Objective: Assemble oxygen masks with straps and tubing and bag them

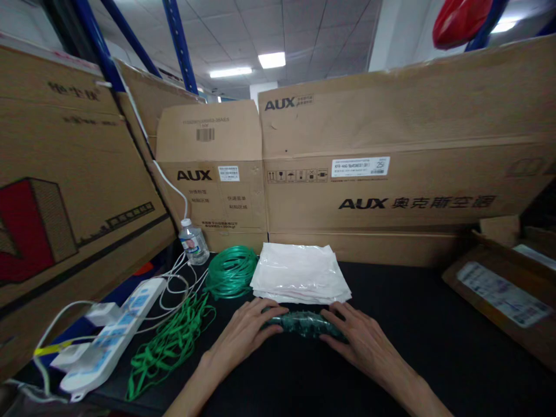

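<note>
Green shiny bundle (302, 324), well in fr bench (391, 289) L edge; L hand (249, 324) + R hand (360, 333) fingers grip ends; slick, cd slip.

Glossy plastic bundle (303, 323); smooth tubing (232, 269); matt cardboard panels (408, 130).

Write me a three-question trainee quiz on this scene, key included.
1. Multiple choice: what do the left hand and right hand hold by its two ends?
A) a clear bottle
B) a dark green item
C) a cardboard box

2. True or false: in the picture, the coil of green tubing lies left of the white packets.

3. Fill the gap: between the power strip and the left hand lies a tangle of ____ strips.

Key: 1 B; 2 true; 3 green.
</note>
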A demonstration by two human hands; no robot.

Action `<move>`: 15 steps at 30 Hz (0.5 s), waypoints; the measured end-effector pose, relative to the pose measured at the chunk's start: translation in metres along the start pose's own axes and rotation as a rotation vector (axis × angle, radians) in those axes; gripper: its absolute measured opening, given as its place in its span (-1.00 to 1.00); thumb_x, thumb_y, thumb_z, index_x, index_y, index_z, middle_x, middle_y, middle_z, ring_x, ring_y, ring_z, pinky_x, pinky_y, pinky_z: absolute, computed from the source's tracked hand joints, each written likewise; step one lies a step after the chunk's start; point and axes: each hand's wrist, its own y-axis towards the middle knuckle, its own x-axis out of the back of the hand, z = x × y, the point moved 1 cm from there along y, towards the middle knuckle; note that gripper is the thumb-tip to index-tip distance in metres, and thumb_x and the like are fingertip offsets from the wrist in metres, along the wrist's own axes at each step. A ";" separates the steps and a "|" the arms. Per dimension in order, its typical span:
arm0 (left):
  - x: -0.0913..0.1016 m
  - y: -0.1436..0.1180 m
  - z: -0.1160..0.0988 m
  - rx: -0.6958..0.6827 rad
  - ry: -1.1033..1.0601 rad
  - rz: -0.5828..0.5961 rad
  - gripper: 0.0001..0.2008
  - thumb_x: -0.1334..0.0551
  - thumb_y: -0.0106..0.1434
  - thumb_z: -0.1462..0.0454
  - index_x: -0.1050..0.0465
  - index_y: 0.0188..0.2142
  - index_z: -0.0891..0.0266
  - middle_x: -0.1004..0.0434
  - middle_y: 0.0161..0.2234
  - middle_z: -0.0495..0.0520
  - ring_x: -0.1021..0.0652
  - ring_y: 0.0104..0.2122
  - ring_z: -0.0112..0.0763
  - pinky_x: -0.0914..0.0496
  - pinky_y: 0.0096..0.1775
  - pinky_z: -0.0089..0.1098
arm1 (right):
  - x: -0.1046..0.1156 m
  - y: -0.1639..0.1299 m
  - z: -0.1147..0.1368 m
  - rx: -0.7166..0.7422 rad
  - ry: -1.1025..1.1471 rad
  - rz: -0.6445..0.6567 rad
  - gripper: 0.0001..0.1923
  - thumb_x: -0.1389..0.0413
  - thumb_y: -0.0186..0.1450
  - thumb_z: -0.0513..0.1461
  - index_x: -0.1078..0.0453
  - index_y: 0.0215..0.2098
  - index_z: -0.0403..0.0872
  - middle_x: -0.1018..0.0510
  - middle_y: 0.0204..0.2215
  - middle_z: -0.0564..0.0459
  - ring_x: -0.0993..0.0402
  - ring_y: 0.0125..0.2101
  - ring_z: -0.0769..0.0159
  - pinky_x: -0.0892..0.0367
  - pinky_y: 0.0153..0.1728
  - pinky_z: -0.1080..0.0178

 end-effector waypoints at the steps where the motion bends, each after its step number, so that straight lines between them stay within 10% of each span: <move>1: 0.000 0.000 0.000 -0.005 -0.004 0.001 -0.60 -0.29 0.42 0.16 -0.40 0.23 -0.13 -0.54 0.15 -0.06 -0.54 0.12 -0.26 -0.43 0.16 -0.20 | 0.001 0.001 0.000 0.008 0.008 0.005 -0.60 -0.25 0.36 -0.16 -0.43 0.16 0.07 -0.58 0.03 -0.11 -0.63 -0.04 -0.01 -0.61 -0.11 -0.02; 15: -0.006 -0.007 0.002 0.043 -0.013 -0.172 -0.42 -0.44 0.27 0.15 -0.40 0.26 -0.08 -0.57 0.18 0.02 -0.59 0.13 -0.12 -0.47 0.16 -0.08 | 0.019 -0.022 -0.013 0.122 -0.020 -0.101 -0.69 0.03 0.53 -0.08 -0.42 0.09 -0.02 -0.64 -0.11 -0.14 -0.70 -0.23 0.11 -0.65 -0.34 0.15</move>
